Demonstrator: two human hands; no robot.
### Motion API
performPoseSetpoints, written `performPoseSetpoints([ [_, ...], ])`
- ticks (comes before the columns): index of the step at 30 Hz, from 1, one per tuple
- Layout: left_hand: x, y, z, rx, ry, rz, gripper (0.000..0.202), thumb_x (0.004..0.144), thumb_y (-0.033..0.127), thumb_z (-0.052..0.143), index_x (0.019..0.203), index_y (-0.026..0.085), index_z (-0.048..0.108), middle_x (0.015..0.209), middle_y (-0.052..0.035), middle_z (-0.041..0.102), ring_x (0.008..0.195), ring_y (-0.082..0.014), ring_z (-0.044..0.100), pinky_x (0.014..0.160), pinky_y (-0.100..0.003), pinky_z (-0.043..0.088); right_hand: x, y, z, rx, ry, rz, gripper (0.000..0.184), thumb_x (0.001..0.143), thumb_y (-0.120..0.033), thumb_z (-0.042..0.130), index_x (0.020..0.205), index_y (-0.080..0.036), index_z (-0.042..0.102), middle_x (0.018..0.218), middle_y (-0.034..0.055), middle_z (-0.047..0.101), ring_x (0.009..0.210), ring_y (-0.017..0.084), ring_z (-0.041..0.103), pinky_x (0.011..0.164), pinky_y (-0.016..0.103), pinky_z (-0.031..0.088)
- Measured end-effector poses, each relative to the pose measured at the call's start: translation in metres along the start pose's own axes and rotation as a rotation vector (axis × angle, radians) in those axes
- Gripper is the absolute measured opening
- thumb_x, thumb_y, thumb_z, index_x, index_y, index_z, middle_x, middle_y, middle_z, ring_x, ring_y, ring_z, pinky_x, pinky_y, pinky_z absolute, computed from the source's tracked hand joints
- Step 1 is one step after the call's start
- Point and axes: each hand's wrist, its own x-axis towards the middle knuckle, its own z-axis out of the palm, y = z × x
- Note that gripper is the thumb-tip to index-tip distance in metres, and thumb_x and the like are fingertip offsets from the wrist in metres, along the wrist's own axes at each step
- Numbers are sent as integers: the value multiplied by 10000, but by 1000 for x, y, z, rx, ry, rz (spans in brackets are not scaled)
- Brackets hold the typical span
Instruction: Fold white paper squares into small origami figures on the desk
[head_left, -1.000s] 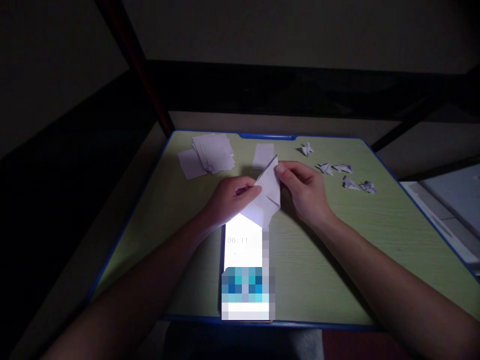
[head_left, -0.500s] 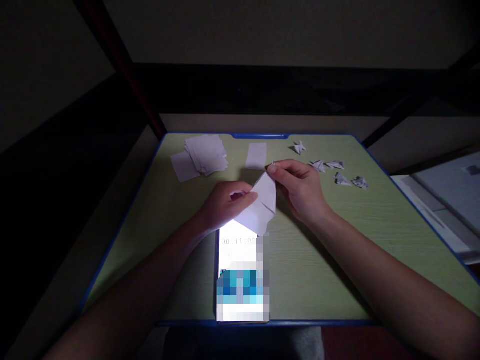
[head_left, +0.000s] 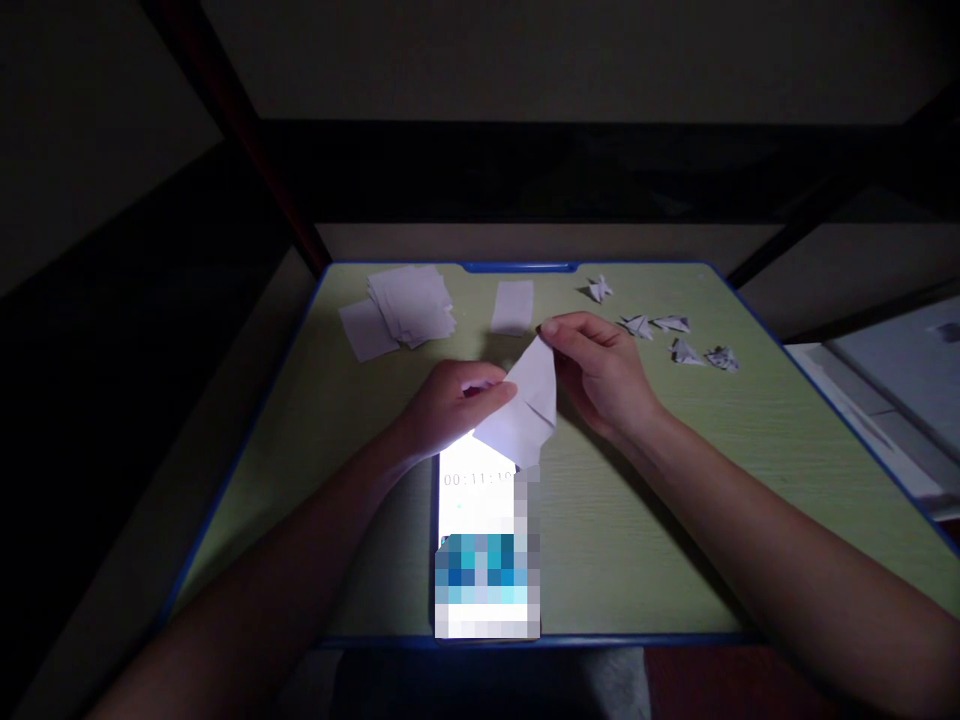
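Note:
Both my hands hold a partly folded white paper (head_left: 529, 408) just above a green table (head_left: 337, 400). My left hand (head_left: 450, 405) pinches the paper's left side with closed fingers. My right hand (head_left: 604, 370) pinches its top tip between thumb and forefinger. Under the paper's lower edge lies a lit phone (head_left: 484, 545) showing a running timer. The room is dark, and the screen lights the paper from below.
A loose stack of white paper squares (head_left: 409, 305) lies at the back left, with one single sheet (head_left: 512, 306) at the back middle. Several small folded paper figures (head_left: 679, 345) lie at the back right. A blue rim edges the table. Dark frame bars stand behind it.
The paper has been drawn a little narrower and more upright between my hands. My right hand's pinch stays at its tip. The timer on the phone has run on.

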Motion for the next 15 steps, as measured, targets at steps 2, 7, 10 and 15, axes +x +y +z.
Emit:
performPoseSetpoints([
  [2, 0, 0, 0, 1, -3, -5, 266, 826, 288, 550, 630, 113, 590, 543, 45, 449, 497, -56, 397, 452, -191, 263, 0, 0, 0, -1, 7, 10, 79, 621, -218, 764, 597, -219, 689, 554, -42, 600, 506, 75, 487, 512, 244, 391],
  [7, 0, 2, 0, -1, -37, -26, 275, 828, 292, 555, 616, 117, 575, 544, 49, 453, 489, -55, 397, 452, -191, 273, -1, -2, 2, 24, 6, 23, 102, 618, -175, 740, 585, -213, 651, 556, -42, 591, 507, 78, 487, 505, 245, 380],
  [10, 0, 3, 0, 11, -48, -35, 281, 826, 282, 554, 596, 122, 557, 535, 53, 435, 495, -57, 391, 457, -194, 274, -1, -3, 2, 59, 0, -1, 159, 634, -138, 698, 546, -206, 584, 516, -48, 538, 492, 75, 458, 490, 237, 348],
  [15, 1, 7, 0, 118, -43, 7, 320, 819, 267, 552, 532, 133, 505, 514, 56, 393, 494, -57, 344, 463, -209, 241, 0, -2, 0, -10, -2, -51, 199, 653, -135, 662, 533, -209, 522, 512, -45, 472, 487, 79, 410, 479, 245, 323],
])
